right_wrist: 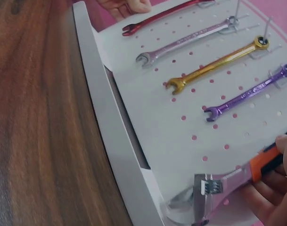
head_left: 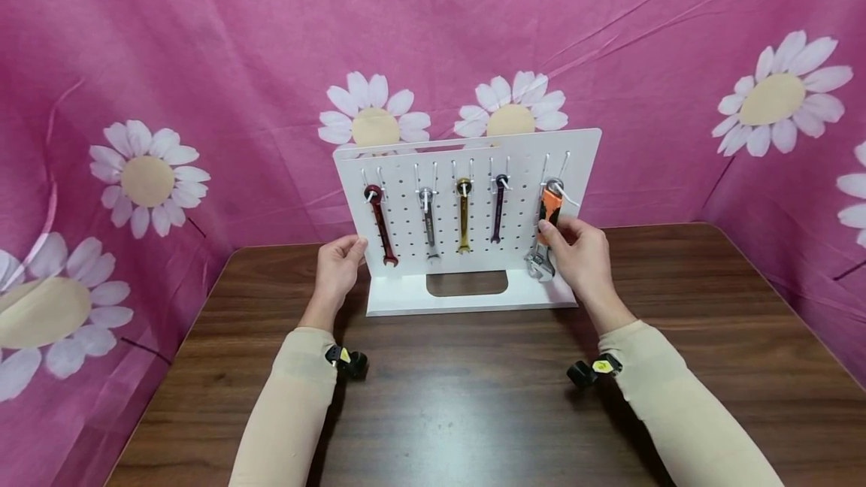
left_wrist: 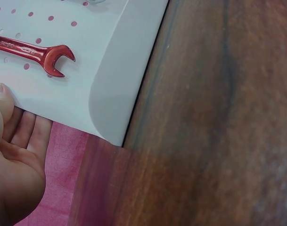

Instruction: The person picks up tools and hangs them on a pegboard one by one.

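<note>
A white pegboard stand [head_left: 473,299] stands upright on the table. Its left edge is pinched by my left hand [head_left: 338,269], thumb in front and fingers behind in the left wrist view. At the board's right side, my right hand [head_left: 582,258] grips the orange-and-black handle of an adjustable wrench [right_wrist: 214,188], whose jaw end points down. The wrench's top end is at a hook. Left of it hang a red combination wrench [head_left: 382,228], a silver one [head_left: 429,220], a gold one [head_left: 463,216] and a purple one [head_left: 499,209].
The brown wooden table [head_left: 440,412] extends around the stand. Behind and beside it hangs a pink curtain [head_left: 271,58] with large white flowers. A cutout [head_left: 467,284] opens low in the stand. Each sleeve carries a small black wrist camera [head_left: 348,361].
</note>
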Motion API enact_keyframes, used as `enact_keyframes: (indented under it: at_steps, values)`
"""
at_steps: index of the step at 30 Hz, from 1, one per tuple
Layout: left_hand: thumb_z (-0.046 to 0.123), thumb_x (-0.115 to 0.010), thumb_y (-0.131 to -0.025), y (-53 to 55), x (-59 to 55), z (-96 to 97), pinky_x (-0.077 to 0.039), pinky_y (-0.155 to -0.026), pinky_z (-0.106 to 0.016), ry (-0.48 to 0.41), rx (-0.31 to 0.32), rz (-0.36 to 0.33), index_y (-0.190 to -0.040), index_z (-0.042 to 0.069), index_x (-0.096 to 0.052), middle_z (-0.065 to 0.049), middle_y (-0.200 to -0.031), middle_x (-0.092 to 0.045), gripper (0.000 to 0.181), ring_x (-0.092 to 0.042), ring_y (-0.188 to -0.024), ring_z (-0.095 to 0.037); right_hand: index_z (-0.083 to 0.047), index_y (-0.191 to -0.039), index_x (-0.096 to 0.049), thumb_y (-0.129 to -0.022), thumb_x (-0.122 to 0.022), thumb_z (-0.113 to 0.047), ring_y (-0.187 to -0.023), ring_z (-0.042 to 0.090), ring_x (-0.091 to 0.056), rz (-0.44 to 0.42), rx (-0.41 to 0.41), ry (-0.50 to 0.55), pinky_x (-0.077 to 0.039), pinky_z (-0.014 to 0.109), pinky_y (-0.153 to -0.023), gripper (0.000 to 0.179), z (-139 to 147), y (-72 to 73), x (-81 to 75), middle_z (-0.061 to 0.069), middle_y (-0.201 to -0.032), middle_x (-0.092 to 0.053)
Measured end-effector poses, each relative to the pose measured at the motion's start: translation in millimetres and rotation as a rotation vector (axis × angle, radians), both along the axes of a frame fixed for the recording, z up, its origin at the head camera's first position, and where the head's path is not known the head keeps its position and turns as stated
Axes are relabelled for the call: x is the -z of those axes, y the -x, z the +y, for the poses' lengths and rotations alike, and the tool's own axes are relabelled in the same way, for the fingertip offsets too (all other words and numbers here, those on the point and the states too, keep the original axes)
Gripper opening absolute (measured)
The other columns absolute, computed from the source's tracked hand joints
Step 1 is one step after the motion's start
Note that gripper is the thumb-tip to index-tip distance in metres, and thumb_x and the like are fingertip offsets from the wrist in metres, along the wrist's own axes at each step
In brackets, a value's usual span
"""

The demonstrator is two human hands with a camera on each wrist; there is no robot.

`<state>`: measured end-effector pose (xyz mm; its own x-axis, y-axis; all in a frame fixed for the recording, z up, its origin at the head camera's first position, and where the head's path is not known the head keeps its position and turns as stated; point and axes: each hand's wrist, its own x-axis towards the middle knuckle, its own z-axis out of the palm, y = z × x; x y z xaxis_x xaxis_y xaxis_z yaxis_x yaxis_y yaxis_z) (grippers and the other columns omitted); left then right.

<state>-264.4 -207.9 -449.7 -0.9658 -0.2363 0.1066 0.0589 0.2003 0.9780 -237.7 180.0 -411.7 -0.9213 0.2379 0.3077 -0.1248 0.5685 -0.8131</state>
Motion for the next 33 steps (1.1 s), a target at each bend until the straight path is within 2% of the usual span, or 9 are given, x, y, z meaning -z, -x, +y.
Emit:
enact_keyframes:
  at_steps: [4, 7, 12, 17, 23, 28, 30, 33]
  values:
    - [0.006, -0.066, -0.107, -0.4, 0.3, -0.2, -0.058, -0.075, -0.011, -0.005, 0.004, 0.006, -0.119, -0.014, -0.074, 0.012, -0.082, -0.073, 0.025, -0.064, -0.080, 0.005, 0.004, -0.120, -0.076, -0.109, -0.067, -0.030, -0.076, -0.006, -0.056, -0.060, -0.022, 0.057, -0.044, 0.011, -0.069, 0.036, 5, -0.3, -0.4, 0.024, -0.104, -0.077]
    - [0.006, -0.066, -0.108, -0.2, 0.8, -0.3, -0.057, -0.075, -0.011, -0.001, 0.005, 0.007, -0.119, -0.015, -0.073, 0.013, -0.081, -0.072, 0.025, -0.063, -0.079, 0.006, 0.002, -0.123, -0.076, -0.109, -0.067, -0.034, -0.077, -0.007, -0.060, -0.097, -0.021, 0.099, -0.047, 0.011, -0.070, 0.040, 7, 0.1, -0.1, 0.023, -0.109, -0.079]
    - [0.006, -0.066, -0.107, 0.1, 0.1, 0.4, -0.059, -0.077, -0.012, 0.002, 0.002, 0.002, -0.120, -0.013, -0.074, 0.006, -0.086, -0.077, 0.024, -0.064, -0.080, 0.005, -0.001, -0.127, -0.078, -0.107, -0.070, -0.039, -0.075, -0.011, -0.066, -0.145, -0.015, 0.177, -0.049, 0.010, -0.068, 0.044, 10, 0.8, -1.0, 0.025, -0.120, -0.078]
    - [0.007, -0.066, -0.108, -0.3, -1.8, 2.3, -0.059, -0.076, -0.013, 0.011, 0.004, 0.004, -0.119, -0.012, -0.075, -0.001, -0.090, -0.078, 0.024, -0.066, -0.081, 0.003, 0.002, -0.127, -0.078, -0.105, -0.072, -0.036, -0.075, -0.010, -0.070, -0.160, -0.009, 0.252, -0.059, 0.012, -0.074, 0.044, 12, 2.2, -0.8, 0.028, -0.127, -0.074]
    - [0.007, -0.066, -0.107, -1.2, -2.2, 1.7, -0.059, -0.076, -0.012, 0.008, 0.007, 0.008, -0.120, -0.012, -0.075, 0.003, -0.087, -0.077, 0.024, -0.065, -0.079, 0.003, -0.001, -0.127, -0.078, -0.105, -0.072, -0.039, -0.079, -0.011, -0.068, -0.186, 0.027, 0.235, -0.056, 0.010, -0.078, 0.044, 13, 3.0, 0.5, 0.024, -0.124, -0.077]
    - [0.008, -0.066, -0.108, -0.1, -0.7, -1.7, -0.058, -0.077, -0.012, 0.009, 0.009, -0.011, -0.121, -0.011, -0.075, 0.010, -0.084, -0.073, 0.025, -0.065, -0.081, 0.004, -0.001, -0.126, -0.078, -0.108, -0.067, -0.038, -0.083, -0.007, -0.064, -0.151, 0.017, 0.156, -0.051, 0.011, -0.069, 0.042, 15, -0.9, 2.8, 0.023, -0.121, -0.078]
    - [0.009, -0.066, -0.108, 0.1, -1.0, -2.9, -0.058, -0.078, -0.012, 0.024, 0.015, -0.016, -0.121, -0.010, -0.075, 0.008, -0.084, -0.073, 0.025, -0.065, -0.082, 0.003, 0.000, -0.127, -0.078, -0.110, -0.064, -0.035, -0.082, -0.008, -0.064, -0.125, 0.018, 0.135, -0.050, 0.011, -0.066, 0.041, 15, -4.5, 3.6, 0.026, -0.119, -0.078]
    - [0.013, -0.066, -0.109, -1.6, -3.3, -4.1, -0.057, -0.078, -0.012, 0.089, 0.023, -0.010, -0.121, -0.008, -0.076, -0.008, -0.093, -0.078, 0.026, -0.068, -0.085, -0.005, 0.002, -0.128, -0.076, -0.112, -0.060, -0.032, -0.080, -0.012, -0.064, -0.090, 0.019, 0.135, -0.052, 0.008, -0.069, 0.040, 16, -11.4, 4.4, 0.026, -0.114, -0.079]
